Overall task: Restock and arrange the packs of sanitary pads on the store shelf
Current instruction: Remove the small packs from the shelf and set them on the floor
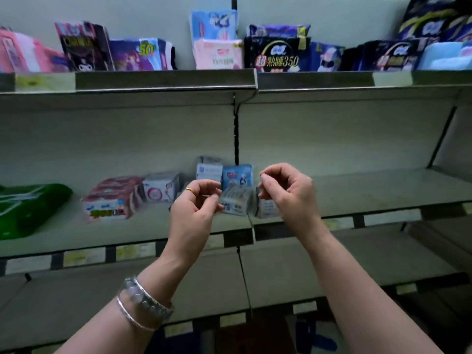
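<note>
My left hand (pixel 196 204) and my right hand (pixel 287 192) hover in front of the middle shelf (pixel 370 190), fingers loosely curled, holding nothing. Between them a small white and blue pack (pixel 235 201) lies on the shelf. A blue pack (pixel 237 175) and a white box (pixel 209 171) stand behind it. Another white pack (pixel 264 209) is partly hidden by my right hand. To the left stand a white pack with a pink circle (pixel 159 187), a pink and red pack (pixel 112 200) and a green pack (pixel 28 208).
The top shelf (pixel 166 79) carries several pads packs, among them a black pack marked 350 (pixel 277 56) and a pink pack (pixel 218 54). The right half of the middle shelf is bare. A lower shelf (pixel 281 272) sits below my forearms.
</note>
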### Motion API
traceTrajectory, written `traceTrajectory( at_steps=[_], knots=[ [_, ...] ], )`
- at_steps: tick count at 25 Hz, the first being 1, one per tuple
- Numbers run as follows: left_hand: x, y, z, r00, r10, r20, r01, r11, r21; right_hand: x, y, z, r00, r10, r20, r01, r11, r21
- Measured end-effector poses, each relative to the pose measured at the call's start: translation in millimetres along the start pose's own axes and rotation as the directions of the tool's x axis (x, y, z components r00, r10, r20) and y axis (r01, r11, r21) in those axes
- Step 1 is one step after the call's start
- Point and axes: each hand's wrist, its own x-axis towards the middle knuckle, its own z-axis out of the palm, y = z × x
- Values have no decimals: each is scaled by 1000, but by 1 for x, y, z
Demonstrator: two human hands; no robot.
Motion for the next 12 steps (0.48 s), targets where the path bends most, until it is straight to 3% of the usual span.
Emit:
traceTrajectory(
  at_steps=[4,9,12],
  knots=[
    [34,-16,16,1000,15,-11,-14,996,84,51,40,-6,996,56,63,-50,995,-84],
    [85,-44,16,995,-67,-68,76,988,133,103,77,17,963,175,204,-136,972,-193],
    [116,-70,16,995,-71,-71,81,987,142,129,98,38,942,166,292,-86,960,-265]
  ],
)
